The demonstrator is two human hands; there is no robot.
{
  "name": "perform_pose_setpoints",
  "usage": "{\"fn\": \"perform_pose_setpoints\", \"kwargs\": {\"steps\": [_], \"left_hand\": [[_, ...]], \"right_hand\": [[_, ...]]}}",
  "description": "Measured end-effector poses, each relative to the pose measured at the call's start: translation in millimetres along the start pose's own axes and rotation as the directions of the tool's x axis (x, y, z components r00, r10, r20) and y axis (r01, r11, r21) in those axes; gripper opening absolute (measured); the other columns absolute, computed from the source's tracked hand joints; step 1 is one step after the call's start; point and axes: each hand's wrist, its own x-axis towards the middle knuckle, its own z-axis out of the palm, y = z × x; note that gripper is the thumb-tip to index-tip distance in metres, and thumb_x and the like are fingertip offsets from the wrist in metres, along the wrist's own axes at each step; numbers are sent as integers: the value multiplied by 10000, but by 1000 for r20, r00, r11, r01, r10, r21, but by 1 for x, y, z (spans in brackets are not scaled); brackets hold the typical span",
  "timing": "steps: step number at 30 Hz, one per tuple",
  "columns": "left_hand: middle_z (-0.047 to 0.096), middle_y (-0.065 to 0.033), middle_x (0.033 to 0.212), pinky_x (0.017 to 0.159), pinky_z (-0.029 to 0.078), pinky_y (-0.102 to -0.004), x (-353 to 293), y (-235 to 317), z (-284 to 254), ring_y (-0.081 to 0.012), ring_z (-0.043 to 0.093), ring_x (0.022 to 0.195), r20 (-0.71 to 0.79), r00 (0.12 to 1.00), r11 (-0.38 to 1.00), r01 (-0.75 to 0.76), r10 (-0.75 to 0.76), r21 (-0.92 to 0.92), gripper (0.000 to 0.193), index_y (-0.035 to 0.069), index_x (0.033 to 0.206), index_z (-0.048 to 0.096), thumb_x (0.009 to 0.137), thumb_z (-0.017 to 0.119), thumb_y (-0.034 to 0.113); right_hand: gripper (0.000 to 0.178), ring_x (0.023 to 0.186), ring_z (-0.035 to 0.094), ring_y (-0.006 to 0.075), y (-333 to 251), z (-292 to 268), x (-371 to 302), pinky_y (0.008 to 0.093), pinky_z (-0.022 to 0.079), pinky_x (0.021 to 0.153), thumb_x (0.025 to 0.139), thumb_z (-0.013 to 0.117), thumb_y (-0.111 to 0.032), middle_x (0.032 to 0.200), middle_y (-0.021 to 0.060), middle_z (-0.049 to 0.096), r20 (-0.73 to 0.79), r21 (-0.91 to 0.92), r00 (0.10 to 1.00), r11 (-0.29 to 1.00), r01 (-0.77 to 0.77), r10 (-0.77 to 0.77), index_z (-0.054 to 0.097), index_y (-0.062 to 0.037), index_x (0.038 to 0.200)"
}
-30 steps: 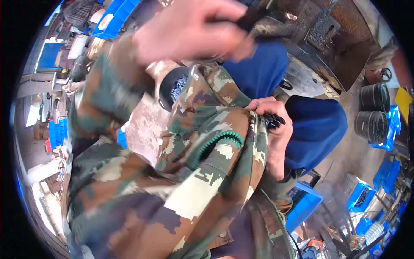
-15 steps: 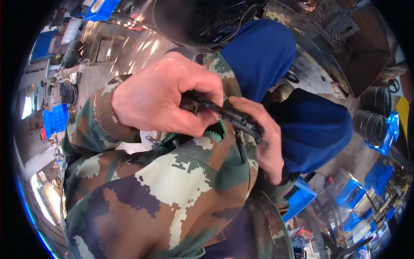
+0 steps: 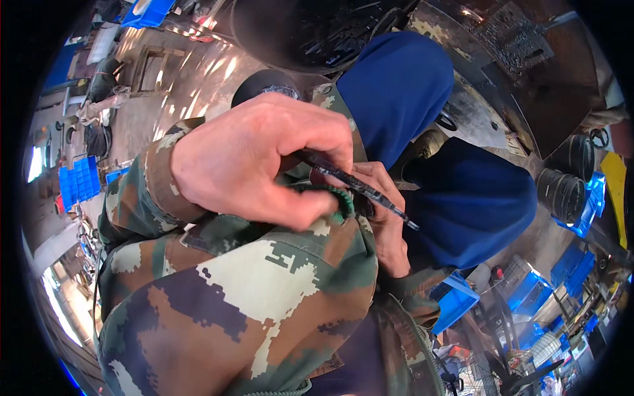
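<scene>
My left hand is closed, thumb and forefinger curled around the upper end of a thin black flat object. That object shows almost edge-on, with a worn, speckled rim; its kind cannot be made out. Behind it, my right hand has bent fingers pressed to its far side, partly covered by it. Green zip teeth on my camouflage jacket run beside my left thumb. What lies inside my left palm is hidden.
My knees in blue trousers are just beyond. A large dark round pan stands at the top, a metal sheet at the upper right. Blue crates and dark round drums stand to the right, another blue crate at left.
My right hand has shifted left, closer to my left hand. The black object has turned more edge-on, and its lower end now sticks out past my right hand. The green zip teeth have bunched up.
</scene>
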Motion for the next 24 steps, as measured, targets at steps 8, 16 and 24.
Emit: {"fn": "perform_pose_setpoints", "kwargs": {"steps": [8, 16, 24], "left_hand": [[575, -128, 927, 666, 489, -385, -13, 2, -1, -326, 602, 806, 158, 981, 977, 75, -108, 200, 622, 13, 1028, 570, 593, 895, 317], [564, -125, 918, 669, 476, -389, -14, -3, 2, -337, 584, 785, 134, 987, 972, 59, -91, 227, 657, 5, 1017, 561, 554, 914, 309], [572, -99, 885, 628, 449, -345, -12, -4, -4, -269, 577, 752, 78, 982, 976, 159, -171, 146, 613, 1, 973, 570, 585, 920, 322]], "right_hand": [[453, 955, 643, 276, -2, 1, 2, 337, 534, 782, 724, 824, -37, 1071, 162, 625, 6, 47, 1000, 999, -5, 5, 691, -24, 1156], [448, 948, 642, 276, 3, 5, -1, 339, 530, 783, 726, 816, -70, 1054, 162, 617, -14, 22, 1000, 1000, -12, 12, 696, -23, 1155], [470, 961, 629, 270, -3, 5, -5, 333, 515, 800, 696, 791, -11, 1068, 150, 615, -28, -61, 1000, 998, 10, -11, 688, -12, 1155]]}}
